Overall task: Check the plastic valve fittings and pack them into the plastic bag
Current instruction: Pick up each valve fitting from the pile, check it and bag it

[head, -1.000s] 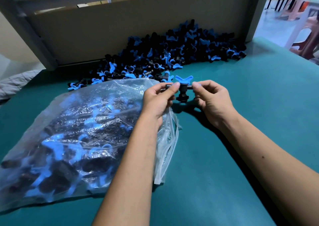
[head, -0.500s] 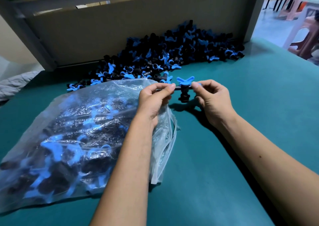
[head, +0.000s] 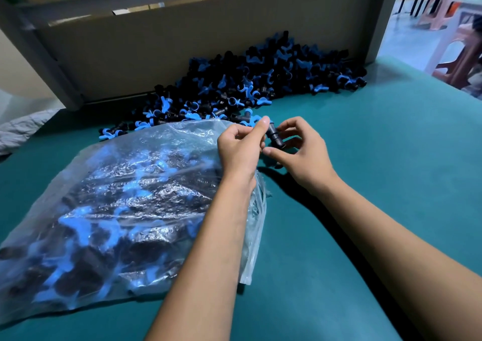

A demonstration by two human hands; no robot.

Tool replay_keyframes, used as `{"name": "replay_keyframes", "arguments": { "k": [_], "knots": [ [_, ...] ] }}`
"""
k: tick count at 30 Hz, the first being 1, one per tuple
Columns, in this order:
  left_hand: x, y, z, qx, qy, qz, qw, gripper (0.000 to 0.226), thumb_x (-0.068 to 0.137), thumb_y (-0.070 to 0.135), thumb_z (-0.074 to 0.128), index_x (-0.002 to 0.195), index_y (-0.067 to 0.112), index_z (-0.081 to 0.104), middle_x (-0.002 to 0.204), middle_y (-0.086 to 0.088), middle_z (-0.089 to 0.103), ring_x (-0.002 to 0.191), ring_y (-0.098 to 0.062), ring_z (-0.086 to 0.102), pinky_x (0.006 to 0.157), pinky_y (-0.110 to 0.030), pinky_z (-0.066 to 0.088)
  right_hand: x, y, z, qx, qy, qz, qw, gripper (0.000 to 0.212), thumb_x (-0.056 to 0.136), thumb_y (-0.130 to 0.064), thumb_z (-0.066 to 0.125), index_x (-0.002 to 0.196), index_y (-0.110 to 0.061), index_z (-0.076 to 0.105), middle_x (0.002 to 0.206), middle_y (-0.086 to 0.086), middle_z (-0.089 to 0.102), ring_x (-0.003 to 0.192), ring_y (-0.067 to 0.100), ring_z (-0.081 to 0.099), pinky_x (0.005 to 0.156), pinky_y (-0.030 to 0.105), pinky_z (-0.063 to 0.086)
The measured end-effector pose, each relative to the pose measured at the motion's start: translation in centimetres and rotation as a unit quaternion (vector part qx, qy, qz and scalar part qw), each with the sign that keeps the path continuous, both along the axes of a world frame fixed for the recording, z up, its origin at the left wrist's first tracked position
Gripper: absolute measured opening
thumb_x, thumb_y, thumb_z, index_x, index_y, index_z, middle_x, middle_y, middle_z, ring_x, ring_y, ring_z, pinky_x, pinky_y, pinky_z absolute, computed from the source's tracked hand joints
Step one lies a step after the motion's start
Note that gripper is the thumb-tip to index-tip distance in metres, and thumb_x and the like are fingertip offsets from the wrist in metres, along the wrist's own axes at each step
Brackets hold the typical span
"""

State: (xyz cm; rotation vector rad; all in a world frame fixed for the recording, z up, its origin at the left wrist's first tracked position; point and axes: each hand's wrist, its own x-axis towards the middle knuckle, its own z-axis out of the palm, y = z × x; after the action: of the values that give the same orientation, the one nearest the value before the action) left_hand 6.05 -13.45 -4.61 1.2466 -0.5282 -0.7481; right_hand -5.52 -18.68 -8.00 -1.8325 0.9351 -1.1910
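Both our hands meet over the teal table (head: 378,184), holding one black valve fitting (head: 276,137) between them. Our left hand (head: 241,147) has its fingers curled, the forefinger tip and thumb pinching the upper end of the fitting; our right hand (head: 300,153) cups the lower end, thumb beneath and curled fingers over the top. Most of the fitting's body is hidden by our fingers, so we cannot tell how its handle is turned.

Directly under and to the left of our left hand lies the clear plastic bag (head: 117,197), already holding many black and blue fittings, their shapes blurred through the crinkled film. Its open mouth (head: 257,223) runs along the inner side of our left forearm, facing the right hand.

Just beyond our fingertips spreads the loose pile of fittings (head: 260,80), black bodies with blue butterfly handles, heaped against a grey-brown cardboard panel (head: 208,40) that stands at the far edge of the table. The nearest strays of the pile lie just behind the bag's far edge, close to our left knuckles. Far off to the right of our right hand, past a grey upright post (head: 383,20), plastic stools (head: 456,54) stand on a pale floor.
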Motion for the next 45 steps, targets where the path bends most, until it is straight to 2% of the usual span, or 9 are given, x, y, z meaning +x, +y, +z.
{"name": "replay_keyframes", "arguments": {
  "k": [7, 12, 15, 23, 27, 32, 35, 38, 45],
  "knots": [
    [0.7, 0.0, 0.6, 0.031, -0.271, 0.048, 0.961, 0.041, 0.095, 0.051, 0.063, 0.071, 0.018, 0.060, 0.069, 0.005, 0.067, 0.073, -0.019, 0.062, 0.068, -0.034, 0.046, -0.4, -0.5, 0.8, 0.258, -0.272, 0.079, 0.924, 0.011, 0.098, -0.010, 0.063, 0.100, 0.000, 0.065, 0.083, 0.018, 0.075, 0.068, 0.022, 0.072, 0.063, 0.026, 0.058],
    [2.5, 0.8, -0.2, 0.295, -0.600, 0.074, 0.740, 0.053, 0.073, 0.029, 0.087, 0.113, 0.027, 0.052, 0.121, -0.006, 0.046, 0.118, -0.028, 0.037, 0.084, -0.031, 0.040, -1.5, -1.2, 1.5, 0.394, -0.420, 0.101, 0.811, 0.021, 0.105, -0.017, 0.050, 0.099, -0.002, 0.063, 0.086, 0.019, 0.074, 0.061, 0.014, 0.066, 0.059, 0.017, 0.056],
    [2.7, 1.0, 0.0, 0.317, -0.583, 0.085, 0.743, 0.058, 0.076, 0.006, 0.078, 0.125, 0.021, 0.050, 0.123, -0.012, 0.049, 0.119, -0.032, 0.039, 0.088, -0.037, 0.048, -1.5, -1.1, 1.5, 0.390, -0.400, 0.096, 0.824, 0.018, 0.104, -0.016, 0.052, 0.101, -0.002, 0.063, 0.088, 0.017, 0.073, 0.065, 0.014, 0.066, 0.062, 0.018, 0.056],
    [2.4, 0.6, -0.5, 0.410, -0.545, -0.061, 0.729, 0.077, 0.086, 0.047, 0.076, 0.143, 0.012, 0.038, 0.144, -0.019, 0.039, 0.131, -0.038, 0.040, 0.105, -0.048, 0.042, -1.3, -0.8, 1.6, 0.363, -0.371, 0.088, 0.850, 0.011, 0.103, -0.016, 0.055, 0.103, -0.007, 0.061, 0.086, 0.012, 0.073, 0.067, 0.012, 0.065, 0.064, 0.018, 0.055],
    [2.7, 0.8, 0.1, 0.360, -0.508, -0.055, 0.781, 0.022, 0.083, 0.013, 0.070, 0.100, 0.007, 0.058, 0.105, -0.011, 0.061, 0.091, -0.030, 0.060, 0.072, -0.039, 0.053, -1.3, -1.0, 1.4, 0.355, -0.369, 0.084, 0.855, 0.011, 0.102, -0.015, 0.055, 0.105, -0.006, 0.060, 0.084, 0.011, 0.074, 0.067, 0.012, 0.064, 0.063, 0.018, 0.054],
    [3.9, 1.5, 1.0, 0.326, -0.415, -0.062, 0.847, 0.009, 0.085, 0.012, 0.078, 0.080, 0.012, 0.071, 0.079, -0.004, 0.073, 0.078, -0.024, 0.072, 0.076, -0.044, 0.062, -1.2, -1.1, 1.2, 0.340, -0.352, 0.092, 0.867, 0.011, 0.100, -0.014, 0.058, 0.105, -0.005, 0.060, 0.084, 0.011, 0.074, 0.066, 0.013, 0.064, 0.064, 0.020, 0.054],
    [3.2, 1.8, 1.7, 0.401, -0.475, -0.171, 0.765, 0.052, 0.071, 0.055, 0.087, 0.089, 0.016, 0.058, 0.088, -0.002, 0.065, 0.076, -0.018, 0.062, 0.064, -0.032, 0.050, -1.2, -1.1, 1.1, 0.334, -0.349, 0.093, 0.870, 0.008, 0.100, -0.013, 0.059, 0.101, -0.005, 0.061, 0.084, 0.012, 0.073, 0.066, 0.014, 0.064, 0.063, 0.020, 0.054],
    [2.6, 1.9, 2.3, 0.431, -0.517, -0.239, 0.700, 0.043, 0.070, 0.038, 0.087, 0.088, 0.014, 0.056, 0.086, -0.002, 0.063, 0.066, -0.016, 0.057, 0.053, -0.026, 0.043, -1.2, -1.2, 1.0, 0.334, -0.355, 0.095, 0.868, 0.009, 0.100, -0.012, 0.059, 0.102, -0.004, 0.060, 0.084, 0.013, 0.073, 0.067, 0.015, 0.063, 0.063, 0.021, 0.053],
    [3.7, 2.7, 3.5, 0.401, -0.482, -0.244, 0.740, 0.020, 0.078, 0.007, 0.078, 0.091, 0.007, 0.064, 0.097, -0.016, 0.072, 0.071, -0.027, 0.064, 0.066, -0.033, 0.056, -1.2, -1.1, 1.0, 0.321, -0.342, 0.102, 0.877, 0.002, 0.095, -0.010, 0.066, 0.095, -0.009, 0.064, 0.086, 0.016, 0.072, 0.068, 0.018, 0.063, 0.062, 0.021, 0.053]
  ]
}}
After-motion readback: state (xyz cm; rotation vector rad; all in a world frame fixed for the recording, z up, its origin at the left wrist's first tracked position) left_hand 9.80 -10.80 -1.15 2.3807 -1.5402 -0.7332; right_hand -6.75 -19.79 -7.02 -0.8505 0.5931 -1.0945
